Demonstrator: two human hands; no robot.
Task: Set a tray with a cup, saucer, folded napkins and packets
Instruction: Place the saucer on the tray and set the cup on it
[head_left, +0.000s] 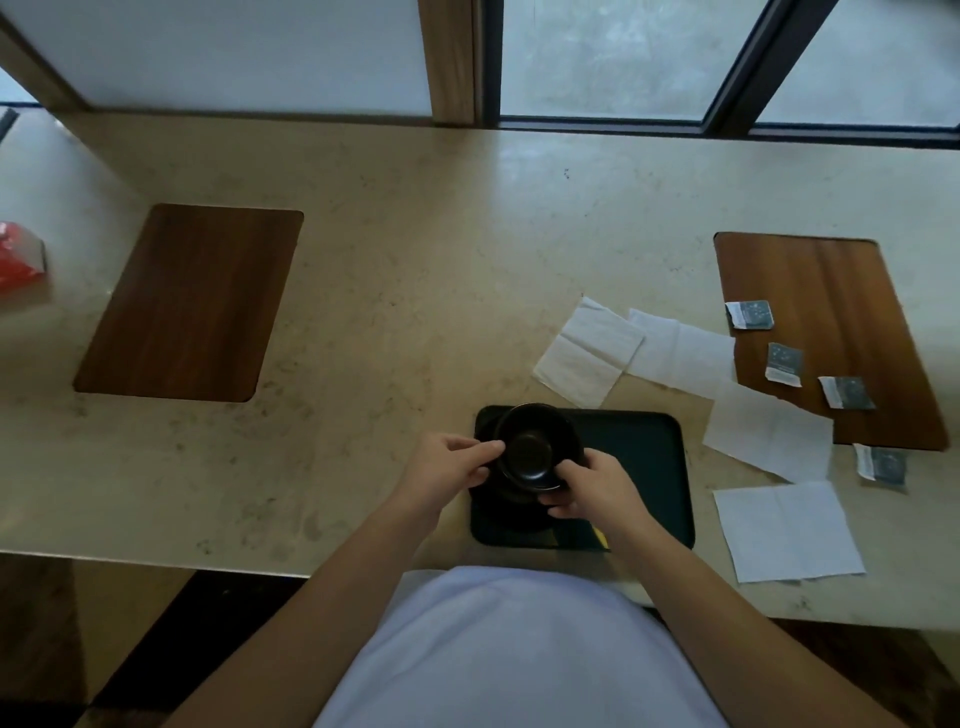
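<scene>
A black cup (535, 447) is over the left end of the dark tray (644, 467) at the counter's near edge. My left hand (447, 467) pinches the cup's left rim. My right hand (592, 488) grips its lower right side, where a dark saucer edge (545, 488) seems to show beneath. Several white napkins lie unfolded right of the tray: one (589, 353) behind it, one (680, 353) beside that, one (769, 431) further right, one (787, 530) at the near right. Several dark packets (750, 314) lie on and near the right wooden mat.
A wooden mat (826, 291) lies at the right of the beige counter (415, 291), another mat (192, 301) at the left. A red box (21, 260) sits at the far left edge. Windows run along the counter's back.
</scene>
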